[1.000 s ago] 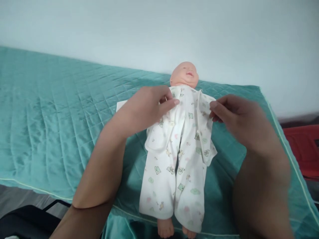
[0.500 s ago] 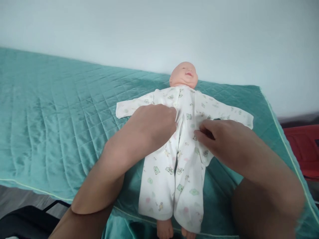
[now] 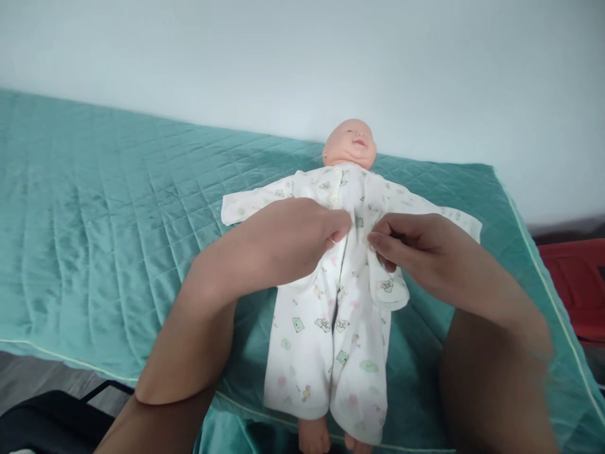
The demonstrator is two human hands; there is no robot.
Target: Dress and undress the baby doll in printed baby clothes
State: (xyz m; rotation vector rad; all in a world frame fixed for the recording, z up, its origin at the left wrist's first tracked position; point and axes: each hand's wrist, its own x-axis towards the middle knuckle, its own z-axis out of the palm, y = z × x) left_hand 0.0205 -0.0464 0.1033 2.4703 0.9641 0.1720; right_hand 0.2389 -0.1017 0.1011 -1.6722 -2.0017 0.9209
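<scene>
A baby doll (image 3: 350, 146) lies face up, wearing a white printed shirt (image 3: 309, 183) and matching trousers (image 3: 302, 359). Its sleeves spread to both sides, and its feet (image 3: 312, 435) stick out below the trouser legs. At the left of the doll's middle, my left hand (image 3: 307, 236) is closed, pinching the shirt's front edge. My right hand (image 3: 416, 243) pinches the opposite front edge between thumb and finger, the lower corner of that shirt panel hanging below it. The fingertips of my left hand are partly hidden behind the hand.
Green quilted cover (image 3: 104, 221) spreads under the doll, against a pale wall (image 3: 236, 63). Beyond the right edge stands a red object (image 3: 574, 284). A black item (image 3: 51, 422) is at the lower left, by the grey floor (image 3: 38, 372).
My left hand has moved a little to the right across the doll's front. My right hand has risen slightly and now grips the shirt edge, lifting that panel's lower corner.
</scene>
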